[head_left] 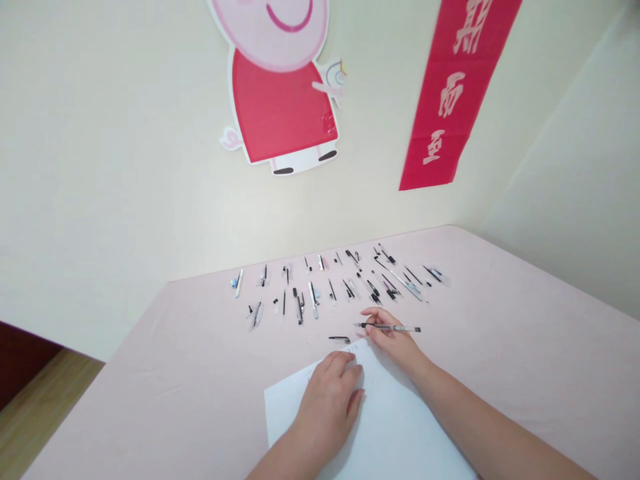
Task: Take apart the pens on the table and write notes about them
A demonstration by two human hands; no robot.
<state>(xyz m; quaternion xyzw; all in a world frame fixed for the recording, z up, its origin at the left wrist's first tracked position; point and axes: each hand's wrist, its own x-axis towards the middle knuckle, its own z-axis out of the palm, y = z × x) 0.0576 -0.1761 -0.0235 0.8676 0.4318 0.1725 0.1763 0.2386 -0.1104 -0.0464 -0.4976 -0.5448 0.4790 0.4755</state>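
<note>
A white sheet of paper (395,427) lies on the pink-covered table, with faint marks near its top edge. My left hand (334,393) rests on the paper, palm down, its fingers loosely bent and holding nothing. Beyond the top edge of the sheet, my right hand (387,333) grips a gel pen (403,328) between thumb and fingers. This pen has a clear barrel and a black end; it lies nearly level, its tip pointing left. A black pen cap (340,339) sits just past the paper, left of my right hand.
Several pens and pen parts lie in rough rows farther back, among them a black pen (299,308), a white pen (239,283) and a pale blue one (413,289). The pink table cover (165,393) runs back to a wall bearing a cartoon pig sticker (285,107) and a red banner (447,113).
</note>
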